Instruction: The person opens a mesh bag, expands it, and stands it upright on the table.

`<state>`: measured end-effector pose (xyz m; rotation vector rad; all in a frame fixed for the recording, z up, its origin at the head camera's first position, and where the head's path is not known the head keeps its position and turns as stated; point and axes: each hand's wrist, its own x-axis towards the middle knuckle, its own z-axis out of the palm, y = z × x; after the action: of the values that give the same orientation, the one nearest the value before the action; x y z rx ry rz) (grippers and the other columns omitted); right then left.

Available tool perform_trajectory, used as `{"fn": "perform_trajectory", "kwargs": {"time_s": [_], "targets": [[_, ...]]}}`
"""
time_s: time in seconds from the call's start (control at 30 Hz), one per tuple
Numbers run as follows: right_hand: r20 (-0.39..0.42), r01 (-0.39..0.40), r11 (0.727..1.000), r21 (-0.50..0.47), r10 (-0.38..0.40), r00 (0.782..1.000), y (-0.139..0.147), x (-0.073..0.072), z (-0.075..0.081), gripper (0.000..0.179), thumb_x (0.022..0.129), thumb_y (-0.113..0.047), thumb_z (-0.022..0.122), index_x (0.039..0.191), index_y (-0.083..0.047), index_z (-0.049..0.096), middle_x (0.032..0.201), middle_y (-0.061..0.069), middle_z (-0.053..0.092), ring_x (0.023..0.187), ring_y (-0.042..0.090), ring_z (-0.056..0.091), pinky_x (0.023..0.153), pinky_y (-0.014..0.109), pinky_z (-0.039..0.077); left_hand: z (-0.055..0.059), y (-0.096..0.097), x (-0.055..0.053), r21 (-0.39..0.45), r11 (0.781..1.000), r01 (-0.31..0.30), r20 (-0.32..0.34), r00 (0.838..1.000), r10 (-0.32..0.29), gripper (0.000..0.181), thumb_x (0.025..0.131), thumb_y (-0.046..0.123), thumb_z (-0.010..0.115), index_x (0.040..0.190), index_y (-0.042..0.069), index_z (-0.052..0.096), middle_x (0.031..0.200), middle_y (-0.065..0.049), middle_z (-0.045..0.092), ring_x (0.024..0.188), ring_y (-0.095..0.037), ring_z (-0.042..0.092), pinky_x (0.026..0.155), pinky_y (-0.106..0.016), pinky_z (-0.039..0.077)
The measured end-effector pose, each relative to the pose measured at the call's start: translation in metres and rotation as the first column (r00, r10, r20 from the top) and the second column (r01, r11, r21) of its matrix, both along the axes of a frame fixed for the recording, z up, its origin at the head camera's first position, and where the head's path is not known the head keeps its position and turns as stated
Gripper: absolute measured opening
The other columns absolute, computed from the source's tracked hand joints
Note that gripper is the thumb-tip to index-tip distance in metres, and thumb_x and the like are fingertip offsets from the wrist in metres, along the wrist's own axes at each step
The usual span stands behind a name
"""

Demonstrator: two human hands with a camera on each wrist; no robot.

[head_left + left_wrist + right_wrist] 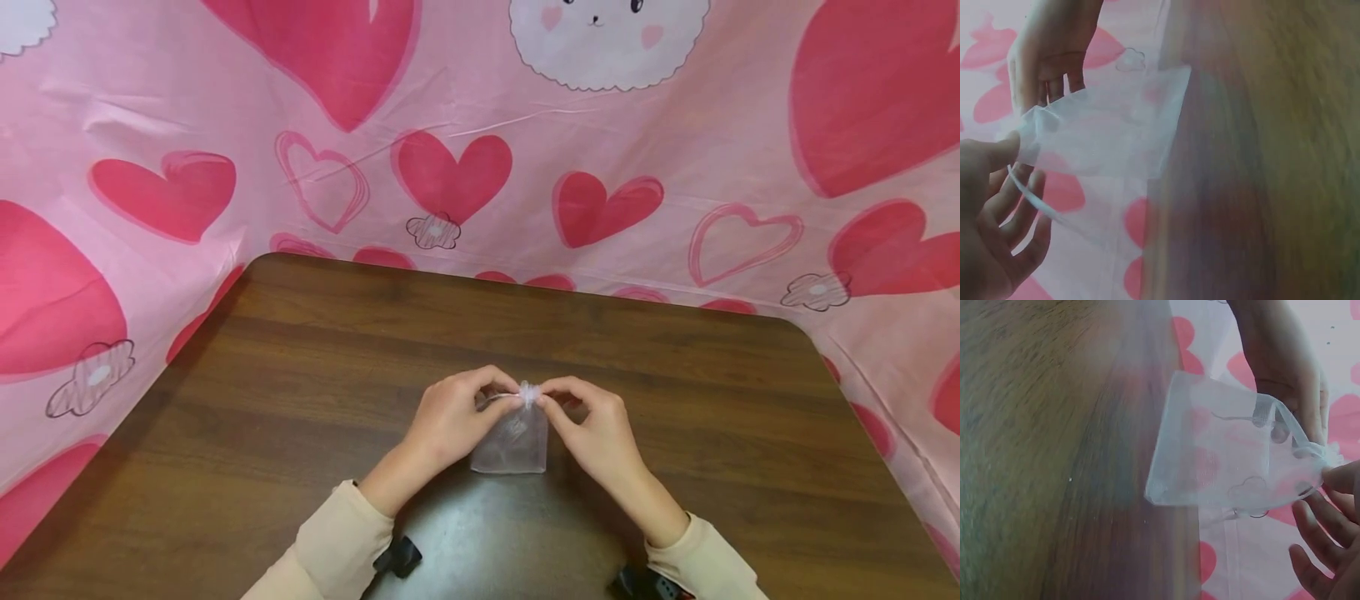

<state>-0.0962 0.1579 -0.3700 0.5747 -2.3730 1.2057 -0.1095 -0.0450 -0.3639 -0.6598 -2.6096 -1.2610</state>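
A small sheer white drawstring pouch (510, 450) hangs between both hands above the table, its neck gathered at the top. My left hand (450, 417) pinches the cord at the neck's left side with thumb and index finger. From the other side my right hand (600, 425) pinches the gathered neck the same way. In the left wrist view a white ribbon (1038, 203) trails below the left fingers. The right wrist view shows the pouch (1222, 444) nearly flat and see-through; whether anything lies inside, I cannot tell.
A dark brown wooden table (360, 325) with rounded far corners lies beneath the hands. Pink cloth (525, 183) printed with hearts stands around its back and sides. A black wrist device (399, 557) sits at the left cuff, another (648, 583) at the right.
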Motion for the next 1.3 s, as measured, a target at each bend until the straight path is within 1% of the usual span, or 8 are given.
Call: {"fn": "perform_trajectory", "kwargs": {"time_s": [0.13,0.27,0.43,0.57,0.73,0.9,1.1,1.3], "targets": [[-0.017,0.005,0.998,-0.057,-0.006,1.000,-0.001,0.001,0.001,0.016,0.079,0.002,0.081,0.088,-0.008,0.073,0.081,-0.004,0.071,0.071,0.008,0.063,0.068,0.024,0.051,0.002,0.002,0.003,0.106,0.994,-0.025,0.038,0.999,0.021,0.015,0.084,0.025,0.080,0.096,0.023,0.072,0.088,0.014,0.071,0.079,-0.003,0.064,0.072,-0.028,0.051],[-0.017,-0.002,0.997,-0.074,0.001,1.000,-0.002,0.003,0.002,0.015,0.081,0.002,0.079,0.090,-0.009,0.074,0.083,-0.004,0.071,0.072,0.009,0.062,0.069,0.021,0.049,0.002,0.004,0.004,0.152,0.988,-0.036,0.040,0.999,0.030,0.011,0.084,0.024,0.081,0.094,0.023,0.075,0.086,0.014,0.072,0.074,-0.002,0.061,0.069,-0.027,0.050],[-0.017,0.008,0.998,-0.063,-0.009,1.000,-0.003,0.005,0.001,0.015,0.081,0.003,0.079,0.088,-0.009,0.073,0.081,-0.006,0.070,0.072,0.009,0.061,0.068,0.021,0.049,0.002,0.005,0.005,0.145,0.988,-0.059,0.038,0.998,0.054,0.010,0.084,0.029,0.080,0.093,0.027,0.078,0.087,0.017,0.071,0.073,-0.002,0.059,0.067,-0.026,0.049],[-0.015,0.004,0.998,-0.055,-0.004,1.000,-0.005,0.007,0.001,0.016,0.081,0.003,0.078,0.087,-0.009,0.072,0.080,-0.007,0.069,0.072,0.009,0.061,0.067,0.023,0.049,0.002,0.005,0.007,0.146,0.986,-0.078,0.060,0.996,0.070,0.010,0.084,0.031,0.081,0.092,0.029,0.076,0.088,0.018,0.071,0.074,-0.002,0.059,0.068,-0.026,0.049],[-0.016,-0.019,0.998,-0.055,0.018,1.000,-0.007,0.009,0.001,0.016,0.081,0.003,0.078,0.088,-0.009,0.071,0.081,-0.006,0.068,0.072,0.009,0.060,0.066,0.030,0.051,0.002,0.004,0.008,0.201,0.977,-0.065,0.094,0.994,0.047,0.009,0.084,0.027,0.080,0.088,0.028,0.072,0.085,0.019,0.069,0.074,-0.006,0.060,0.069,-0.030,0.049],[0.010,-0.015,0.996,-0.085,0.016,1.000,-0.009,0.011,0.002,0.015,0.082,0.002,0.078,0.089,-0.009,0.071,0.080,-0.006,0.068,0.071,0.009,0.059,0.064,0.035,0.051,0.001,0.001,0.008,0.223,0.973,-0.049,0.087,0.996,0.030,0.012,0.087,0.021,0.078,0.083,0.026,0.068,0.085,0.019,0.069,0.076,-0.008,0.062,0.070,-0.032,0.050],[0.021,-0.016,0.997,-0.080,0.018,1.000,-0.010,0.012,-0.001,0.014,0.082,0.001,0.078,0.088,-0.009,0.071,0.080,-0.007,0.068,0.071,0.008,0.059,0.064,0.032,0.050,0.001,-0.001,0.008,0.192,0.979,-0.069,0.100,0.994,0.050,0.017,0.087,0.016,0.077,0.078,0.025,0.065,0.084,0.018,0.069,0.079,-0.008,0.064,0.073,-0.030,0.050],[0.030,-0.004,0.997,-0.080,0.006,1.000,-0.009,0.013,0.000,0.013,0.083,0.000,0.078,0.088,-0.010,0.071,0.080,-0.008,0.068,0.072,0.009,0.059,0.067,0.028,0.049,0.001,-0.005,0.007,0.169,0.982,-0.087,0.100,0.992,0.070,0.019,0.086,0.018,0.078,0.077,0.027,0.064,0.083,0.019,0.069,0.075,-0.007,0.063,0.070,-0.031,0.050]]}}
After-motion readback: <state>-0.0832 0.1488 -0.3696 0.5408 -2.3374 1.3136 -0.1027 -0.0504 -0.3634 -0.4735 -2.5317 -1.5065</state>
